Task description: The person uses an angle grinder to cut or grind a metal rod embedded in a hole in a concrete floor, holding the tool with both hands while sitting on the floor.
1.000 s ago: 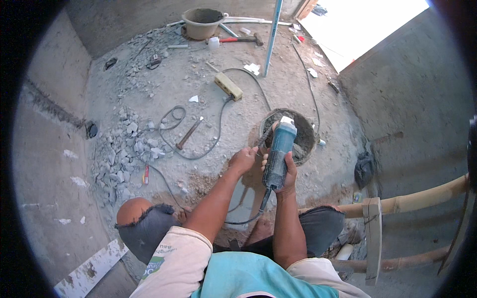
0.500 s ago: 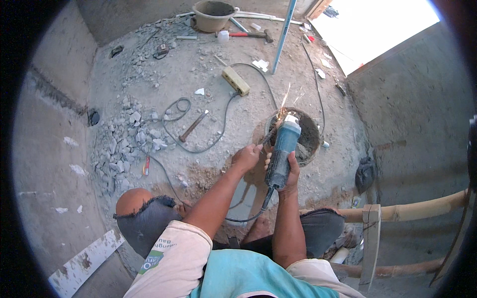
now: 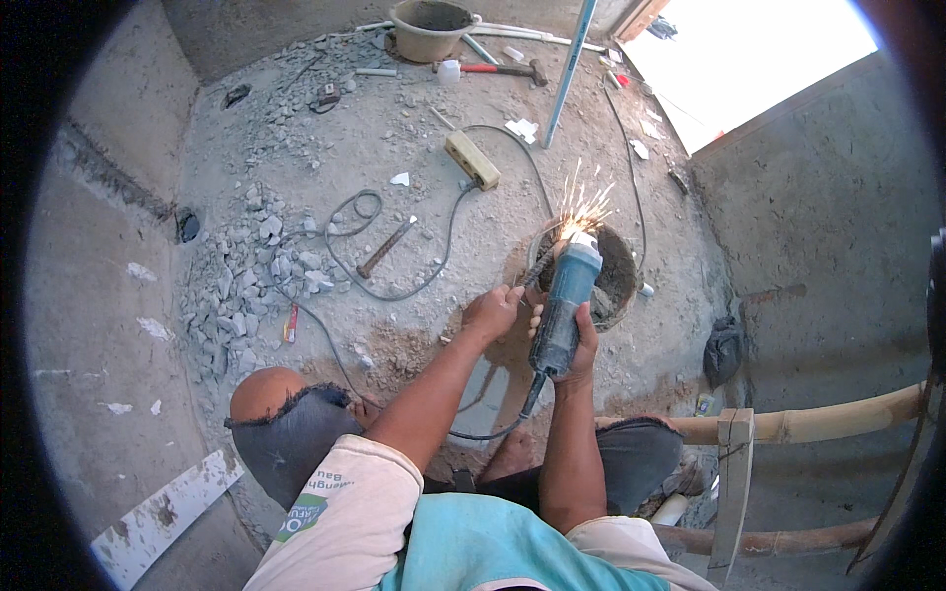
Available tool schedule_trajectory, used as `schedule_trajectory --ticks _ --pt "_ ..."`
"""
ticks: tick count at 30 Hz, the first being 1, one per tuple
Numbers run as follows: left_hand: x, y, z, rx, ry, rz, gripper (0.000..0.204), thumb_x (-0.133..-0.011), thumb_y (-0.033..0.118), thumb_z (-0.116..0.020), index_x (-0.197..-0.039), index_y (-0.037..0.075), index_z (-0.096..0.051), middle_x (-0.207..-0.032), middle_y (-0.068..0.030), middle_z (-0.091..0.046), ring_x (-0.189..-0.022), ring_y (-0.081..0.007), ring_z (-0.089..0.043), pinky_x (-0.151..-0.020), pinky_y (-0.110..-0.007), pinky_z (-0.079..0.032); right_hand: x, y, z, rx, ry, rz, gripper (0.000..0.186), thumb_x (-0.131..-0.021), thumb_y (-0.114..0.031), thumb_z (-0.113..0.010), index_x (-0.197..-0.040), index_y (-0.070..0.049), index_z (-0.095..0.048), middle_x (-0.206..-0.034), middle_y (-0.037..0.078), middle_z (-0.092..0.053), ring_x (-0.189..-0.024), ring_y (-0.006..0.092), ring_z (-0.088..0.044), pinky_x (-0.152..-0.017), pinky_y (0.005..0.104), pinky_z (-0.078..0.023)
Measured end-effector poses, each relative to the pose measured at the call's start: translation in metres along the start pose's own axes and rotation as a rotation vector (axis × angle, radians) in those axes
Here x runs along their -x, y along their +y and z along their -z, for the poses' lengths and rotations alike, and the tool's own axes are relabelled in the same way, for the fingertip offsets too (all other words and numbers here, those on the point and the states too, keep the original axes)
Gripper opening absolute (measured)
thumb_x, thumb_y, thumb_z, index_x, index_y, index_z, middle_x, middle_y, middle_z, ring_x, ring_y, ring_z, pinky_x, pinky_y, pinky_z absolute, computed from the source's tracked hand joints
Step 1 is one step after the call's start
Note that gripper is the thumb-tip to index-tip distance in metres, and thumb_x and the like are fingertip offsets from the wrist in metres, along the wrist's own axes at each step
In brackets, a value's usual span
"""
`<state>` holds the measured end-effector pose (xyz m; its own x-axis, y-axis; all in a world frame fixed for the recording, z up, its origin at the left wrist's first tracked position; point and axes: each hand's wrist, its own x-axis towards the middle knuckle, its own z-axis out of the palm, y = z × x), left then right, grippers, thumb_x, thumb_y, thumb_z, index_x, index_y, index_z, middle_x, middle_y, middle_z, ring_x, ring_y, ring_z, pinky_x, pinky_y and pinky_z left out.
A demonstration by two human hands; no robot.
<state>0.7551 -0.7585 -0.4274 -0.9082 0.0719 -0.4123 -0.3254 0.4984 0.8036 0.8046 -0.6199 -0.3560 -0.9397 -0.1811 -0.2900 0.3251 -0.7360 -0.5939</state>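
My right hand is wrapped around the body of a blue-green angle grinder, its fingertips showing on the left side. The cord leaves the rear of the tool toward my legs. My left hand is closed on a dark metal rod, slanting up to the grinder's head. Bright sparks fan out where rod and grinder meet; the disc itself is hidden. Beneath the head stands a round bucket with grey mortar-like stuff in it. A loose metal chisel lies on the floor to the left.
A yellowish extension socket and its grey cable lie ahead. Rubble is heaped at left. Farther off are a hammer, a basin and an upright blue pipe. A bamboo rail stands at right.
The sparks have grown into a wider, brighter fan above the grinder's head. Both hands keep their grips, and the whole view has shifted very slightly.
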Motion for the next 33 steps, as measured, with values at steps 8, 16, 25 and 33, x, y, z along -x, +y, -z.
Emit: schedule_trajectory --ticks 8,16,25,33 --pt "-0.01 -0.012 -0.013 0.055 0.035 -0.042 0.046 -0.093 0.043 -0.045 -0.094 0.001 -0.063 -0.092 -0.0255 -0.064 -0.09 -0.0402 -0.062 -0.078 -0.045 -0.047 0.004 -0.002 -0.003 0.02 0.008 0.029 0.065 -0.09 -0.05 -0.05 -0.119 0.008 -0.046 -0.096 0.02 -0.062 -0.075 0.0267 -0.066 -0.066 0.0351 -0.058" --pt "0.003 0.004 -0.005 0.022 0.031 -0.038 0.046 -0.093 0.043 -0.045 -0.094 0.001 -0.062 -0.094 -0.0251 -0.064 -0.091 -0.0418 -0.061 -0.078 -0.045 -0.046 0.006 -0.009 -0.001 -0.004 -0.019 0.056 0.067 -0.089 -0.052 -0.052 -0.119 0.008 -0.045 -0.095 0.019 -0.061 -0.077 0.0263 -0.066 -0.066 0.035 -0.058" --pt "0.001 0.0 -0.001 0.039 0.007 -0.018 0.048 -0.093 0.045 -0.044 -0.099 0.002 -0.063 -0.096 -0.025 -0.064 -0.094 -0.0415 -0.061 -0.081 -0.046 -0.047 -0.001 0.001 -0.001 0.016 -0.001 -0.009 0.067 -0.088 -0.051 -0.053 -0.12 0.007 -0.045 -0.096 0.019 -0.062 -0.076 0.0264 -0.066 -0.066 0.0351 -0.058" --pt "0.0 0.001 0.004 0.001 0.004 -0.039 0.05 -0.092 0.047 -0.043 -0.098 0.002 -0.065 -0.097 -0.0253 -0.064 -0.094 -0.0418 -0.061 -0.082 -0.047 -0.047 -0.002 -0.003 -0.003 0.033 0.015 -0.004 0.067 -0.088 -0.052 -0.053 -0.119 0.007 -0.047 -0.094 0.018 -0.063 -0.075 0.0254 -0.066 -0.066 0.0347 -0.058"
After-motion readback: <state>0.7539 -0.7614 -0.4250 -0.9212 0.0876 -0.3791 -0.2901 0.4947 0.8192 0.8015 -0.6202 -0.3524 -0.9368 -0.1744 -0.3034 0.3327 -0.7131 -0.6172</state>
